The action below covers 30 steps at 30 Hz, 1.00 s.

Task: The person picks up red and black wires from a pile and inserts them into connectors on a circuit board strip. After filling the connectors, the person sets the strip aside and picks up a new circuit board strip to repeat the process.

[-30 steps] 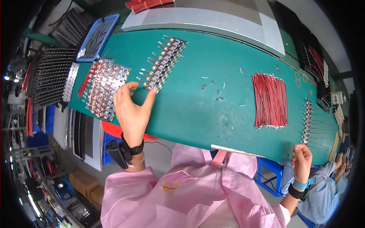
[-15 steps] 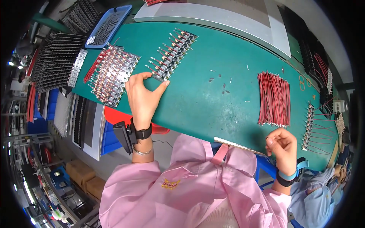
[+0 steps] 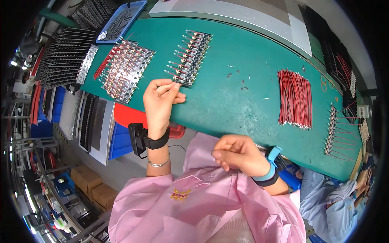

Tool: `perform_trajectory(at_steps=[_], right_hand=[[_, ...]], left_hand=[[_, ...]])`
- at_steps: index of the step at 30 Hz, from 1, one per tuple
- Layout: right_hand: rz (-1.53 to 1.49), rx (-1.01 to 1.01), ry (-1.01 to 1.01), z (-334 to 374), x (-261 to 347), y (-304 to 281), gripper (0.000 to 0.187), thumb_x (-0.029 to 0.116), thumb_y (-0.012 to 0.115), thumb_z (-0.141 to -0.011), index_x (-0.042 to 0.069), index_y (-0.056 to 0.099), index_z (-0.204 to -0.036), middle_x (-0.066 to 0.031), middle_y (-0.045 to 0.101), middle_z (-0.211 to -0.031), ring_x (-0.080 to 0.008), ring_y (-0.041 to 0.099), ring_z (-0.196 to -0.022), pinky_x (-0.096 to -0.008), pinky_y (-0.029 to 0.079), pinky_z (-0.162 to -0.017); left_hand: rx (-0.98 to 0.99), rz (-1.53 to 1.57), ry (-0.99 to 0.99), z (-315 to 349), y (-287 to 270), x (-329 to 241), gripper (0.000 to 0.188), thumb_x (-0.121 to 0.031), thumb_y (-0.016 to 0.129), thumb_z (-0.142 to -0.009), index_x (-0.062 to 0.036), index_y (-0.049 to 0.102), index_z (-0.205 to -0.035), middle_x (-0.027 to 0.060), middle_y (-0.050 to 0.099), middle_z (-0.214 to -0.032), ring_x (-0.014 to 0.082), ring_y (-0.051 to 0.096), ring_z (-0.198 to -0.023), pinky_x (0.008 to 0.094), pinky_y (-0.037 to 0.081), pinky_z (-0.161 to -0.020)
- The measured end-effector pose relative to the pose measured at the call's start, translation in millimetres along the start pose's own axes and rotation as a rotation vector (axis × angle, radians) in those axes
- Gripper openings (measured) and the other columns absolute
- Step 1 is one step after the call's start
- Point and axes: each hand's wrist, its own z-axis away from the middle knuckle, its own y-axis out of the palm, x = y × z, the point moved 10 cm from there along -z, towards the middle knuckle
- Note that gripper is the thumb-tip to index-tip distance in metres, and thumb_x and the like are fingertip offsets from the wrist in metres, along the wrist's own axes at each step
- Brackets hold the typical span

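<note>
A slanting strip of small boards [image 3: 195, 54] is laid on the green counter [image 3: 227, 101], between a crowded cluster of similar boards [image 3: 126, 73] on the left and a bundle of red wires [image 3: 295, 99] well off to the right; by this separation, it seems, the strip can be reached without its neighbours being disturbed. Its near end is met by the left hand [image 3: 163, 96], whose thumb and forefinger are brought close together there; whether the edge is pinched or merely touched cannot be told. The edge is presumably favoured because the slender leads sticking out along the left side are thus avoided. The right hand [image 3: 239, 154] is held in front of the body at the counter's near edge, its fingers curled toward the thumb; whether anything thin is pinched in that grip cannot be told. The red wires are lined up side by side, perhaps so that single ones can be drawn off easily. Another strip [image 3: 330, 131] is set near the right end, its red wires fanned outward, likely to be kept from tangling.
</note>
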Motion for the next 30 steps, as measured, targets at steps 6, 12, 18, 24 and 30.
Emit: perform_trajectory(at_steps=[6, 12, 18, 24, 30], right_hand=[[-0.090, 0.010, -0.038, -11.6, -5.9, 1.4, 0.011, 0.010, 0.056, -0.080, -0.001, 0.055, -0.081, -0.0043, 0.055, -0.069, -0.0065, 0.049, -0.052, -0.0176, 0.038, -0.047], [-0.143, -0.084, -0.155, -18.4, 1.3, -9.5, 0.013, 0.011, 0.054, -0.081, -0.002, 0.056, -0.085, -0.0036, 0.055, -0.070, -0.0059, 0.049, -0.053, -0.0181, 0.039, -0.045], [-0.238, -0.343, -0.320, -19.3, 25.0, -48.0, 0.016, 0.012, 0.053, -0.083, -0.002, 0.057, -0.089, -0.0034, 0.055, -0.072, -0.0049, 0.048, -0.053, -0.0174, 0.037, -0.042], [-0.226, -0.424, -0.374, 3.4, 30.7, -63.1, 0.014, 0.011, 0.053, -0.083, -0.002, 0.057, -0.087, -0.0045, 0.056, -0.069, -0.0045, 0.044, -0.047, -0.0173, 0.034, -0.038], [-0.175, -0.461, -0.420, 41.5, 38.7, -78.1, 0.008, 0.005, 0.053, -0.081, -0.003, 0.055, -0.078, -0.0062, 0.056, -0.062, -0.0063, 0.044, -0.042, -0.0180, 0.031, -0.036]], left_hand=[[0.006, 0.225, -0.077, -1.8, 8.5, 4.7, 0.030, -0.001, 0.059, -0.075, 0.0017, 0.037, -0.096, 0.0151, 0.057, -0.077, 0.0181, 0.058, -0.055, 0.0264, 0.051, -0.048], [0.031, 0.340, -0.090, -1.2, 24.4, 7.8, 0.037, 0.001, 0.058, -0.075, 0.0006, 0.031, -0.101, 0.0151, 0.056, -0.078, 0.0180, 0.058, -0.059, 0.0276, 0.051, -0.051], [0.057, 0.474, -0.062, 33.4, 56.9, 9.1, 0.035, 0.005, 0.055, -0.075, -0.0001, 0.032, -0.100, 0.0134, 0.056, -0.076, 0.0175, 0.058, -0.060, 0.0273, 0.051, -0.052], [0.217, 0.466, -0.064, 72.2, 100.6, -3.0, 0.029, 0.005, 0.052, -0.077, -0.0012, 0.034, -0.099, 0.0113, 0.056, -0.073, 0.0159, 0.058, -0.062, 0.0238, 0.051, -0.056], [0.508, 0.433, -0.198, 91.4, 129.8, 3.5, 0.035, 0.005, 0.052, -0.077, -0.0009, 0.033, -0.105, 0.0127, 0.054, -0.087, 0.0185, 0.057, -0.075, 0.0288, 0.052, -0.063]])
